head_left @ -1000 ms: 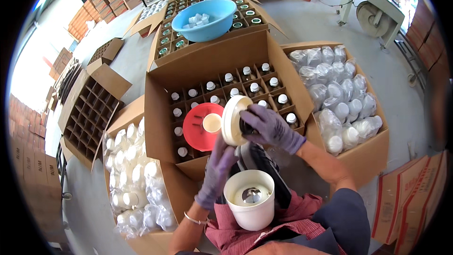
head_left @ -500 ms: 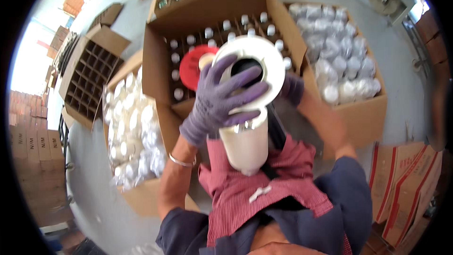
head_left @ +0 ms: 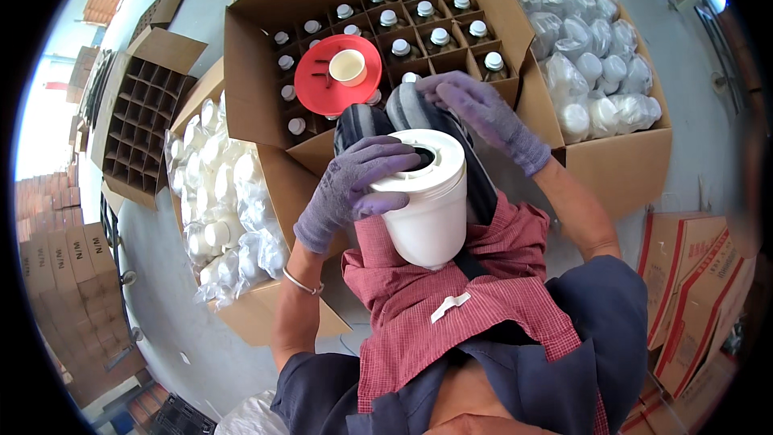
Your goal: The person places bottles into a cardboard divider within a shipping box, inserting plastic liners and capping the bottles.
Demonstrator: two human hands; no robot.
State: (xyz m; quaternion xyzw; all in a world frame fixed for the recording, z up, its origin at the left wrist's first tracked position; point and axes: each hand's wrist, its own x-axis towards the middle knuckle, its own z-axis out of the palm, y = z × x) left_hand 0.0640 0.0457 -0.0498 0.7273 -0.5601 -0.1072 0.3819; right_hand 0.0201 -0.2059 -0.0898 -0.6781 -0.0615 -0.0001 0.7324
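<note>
On my lap stands a white plastic tub (head_left: 431,229), topped by a white round lid (head_left: 445,163) with a dark round hole in its middle. My left hand (head_left: 352,185), in a purple-grey glove, grips the lid's left side, fingers over the top and thumb at the rim. My right hand (head_left: 483,114), gloved alike, hovers apart from the tub at upper right, fingers stretched out and nothing seen in them. Beyond lies a red plate (head_left: 316,101) with a cream cup (head_left: 348,68) and a few small dark strips, resting on capped bottles.
The divided cardboard box (head_left: 270,109) ahead holds bottles with white caps. Beside it stand boxes of plastic-wrapped white containers, at left (head_left: 310,217) and right (head_left: 620,165). An empty-celled divider box (head_left: 145,125) tilts at far left. Flattened cartons (head_left: 684,274) lean at right.
The lid has come down onto the tub and now sits level on its top. My right hand has moved off the lid, from behind it, into plain view.
</note>
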